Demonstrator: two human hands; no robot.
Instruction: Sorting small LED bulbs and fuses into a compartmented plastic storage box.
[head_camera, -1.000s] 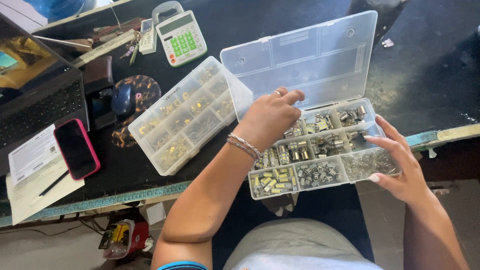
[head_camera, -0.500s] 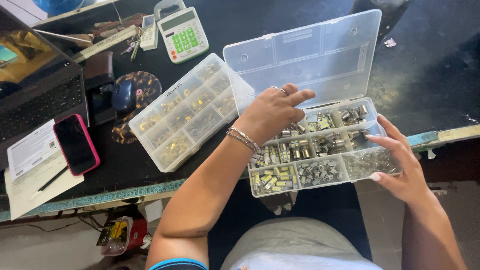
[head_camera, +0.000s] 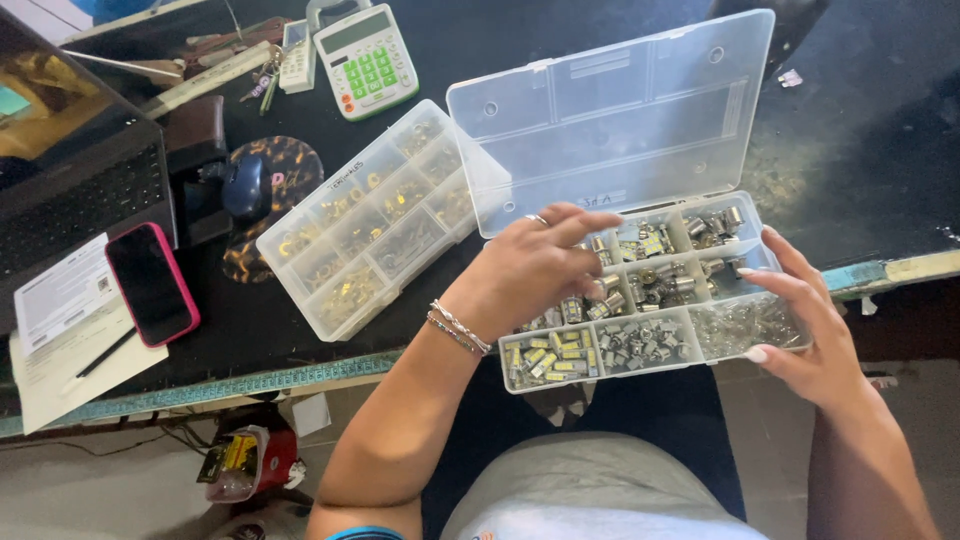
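While the right hand (head_camera: 800, 335) cups the right end of the clear plastic organiser box (head_camera: 650, 300), its fingers curled around that end wall in a steady hold, the left hand (head_camera: 530, 265) lies over the box's middle compartments with fingers bent down among the small metal parts (head_camera: 640, 340); whether it has pinched one cannot be told. That hand wears a ring and thin silver bracelets at the wrist.

The box is translucent, rectangular and split into small cells, filled with short silvery and yellowish cylindrical pieces. It juts partly over the near edge of the dark table (head_camera: 880, 120), above the person's lap. Its hinged lid (head_camera: 620, 110) stands open behind it, smooth and see-through, with round snap marks.

Just left of the box lies a second organiser box (head_camera: 370, 225), closed, of the same clear plastic, holding brassy pieces and lying at a slant. Further left of it sit a blue computer mouse (head_camera: 245, 185) on a round mottled brown pad, a phone in a pink case (head_camera: 152, 283) and a white printed sheet (head_camera: 60, 330) with a black pen on it. Behind the second box stands a white calculator with green keys (head_camera: 367, 58). A laptop (head_camera: 70, 170) fills the far left corner.
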